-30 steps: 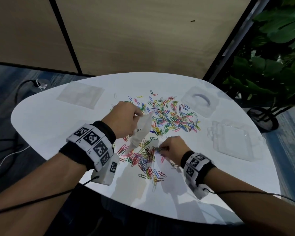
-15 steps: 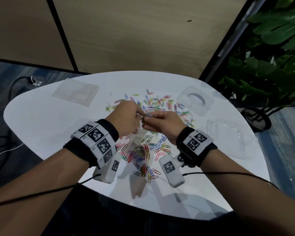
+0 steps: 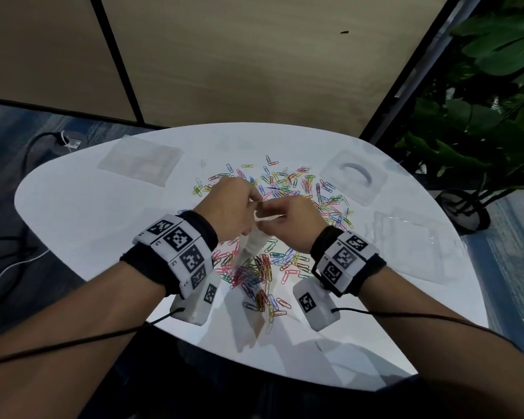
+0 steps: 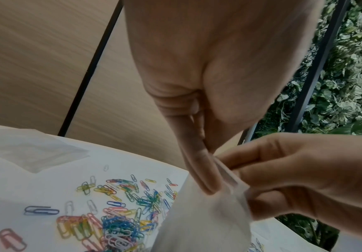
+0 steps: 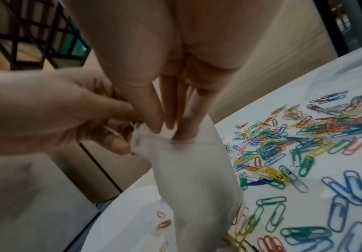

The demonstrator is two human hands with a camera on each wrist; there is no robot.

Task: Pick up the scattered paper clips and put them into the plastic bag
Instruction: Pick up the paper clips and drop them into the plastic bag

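1. Two hands meet above the middle of the tabletop (image 3: 73,213), both at the mouth of the plastic bag (image 3: 256,240), which hangs clear of the surface with its lower end just over the clips.
2. Left hand (image 3: 227,207): fingers (image 4: 199,168) curled, pinching the bag's top edge on its own side.
3. Right hand (image 3: 288,220): fingers (image 5: 152,109) curled into the bag's mouth and pinching the opposite lip. Whether a clip lies between them cannot be told.
4. Paper clips (image 3: 285,189): most lie scattered on the tabletop from the far middle to the near edge, with a dense heap under the bag. The bag's contents cannot be read through its cloudy film.
5. Judged stage: early; nearly all the clips are still to be collected.
6. Risks, as judged:
   - The mouth is narrow and limp; should either pinch slacken, it may fold closed and a clip would fall outside.
   - Tilting the hanging bag could spill whatever it holds.
   - Clips near the near edge could be swept off by a wrist or by the trailing cable (image 3: 73,340).
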